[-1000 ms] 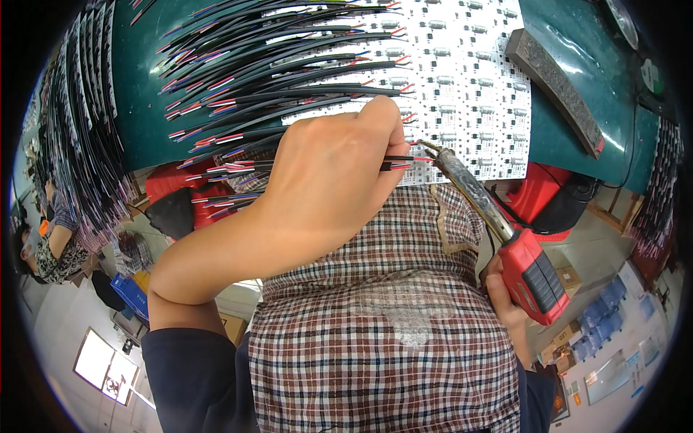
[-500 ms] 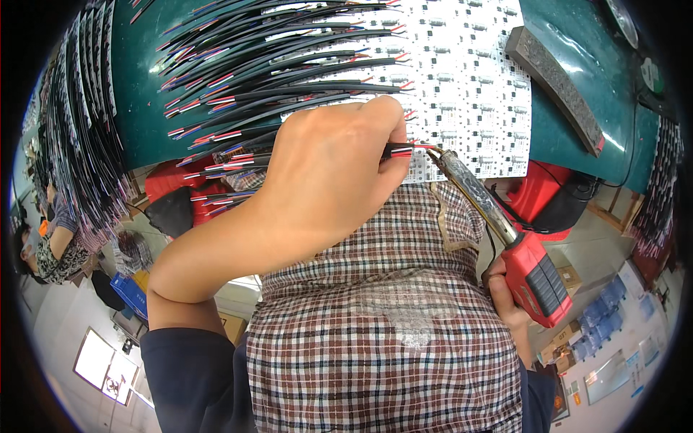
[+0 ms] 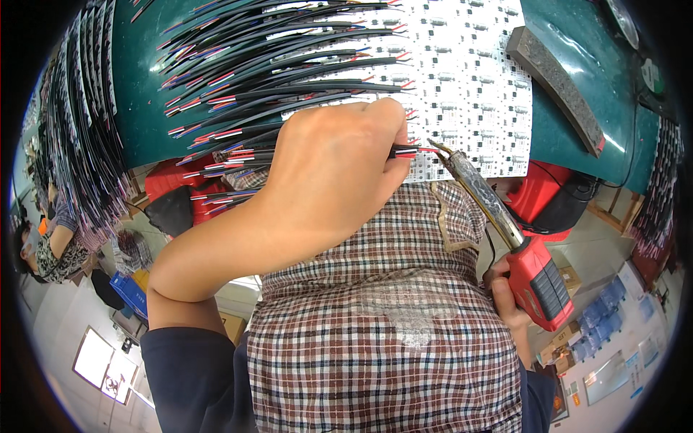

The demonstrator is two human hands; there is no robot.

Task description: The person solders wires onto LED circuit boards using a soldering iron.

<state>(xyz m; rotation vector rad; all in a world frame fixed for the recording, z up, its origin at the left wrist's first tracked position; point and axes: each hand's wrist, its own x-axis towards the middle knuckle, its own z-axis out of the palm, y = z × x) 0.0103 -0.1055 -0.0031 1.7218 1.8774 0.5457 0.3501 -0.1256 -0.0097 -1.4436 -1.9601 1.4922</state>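
Observation:
Between the thumb and forefinger of my left hand (image 3: 336,162) is a black cable (image 3: 403,151), its thin red and white wire ends poking out to the right. The hand is closed over the near edge of a white circuit board panel (image 3: 476,94) covered in small parts. My right hand (image 3: 507,297) grips the red handle of a soldering iron (image 3: 538,278). The iron's tip (image 3: 435,146) is close to the red wire end; whether they touch I cannot tell. Several more black cables (image 3: 289,68) lie on the panel's left side, with red tips along its middle.
A dark grey bar (image 3: 556,86) lies on the green table (image 3: 141,94) right of the panel. Bundles of cables hang at the far left (image 3: 79,137) and far right (image 3: 658,187). Another person (image 3: 54,249) sits at the left. A checked apron (image 3: 375,346) covers my lap.
The soldering iron has shifted slightly right and down, its tip moving from below the red wire to just above it. My left hand and the cable have moved a little right and down.

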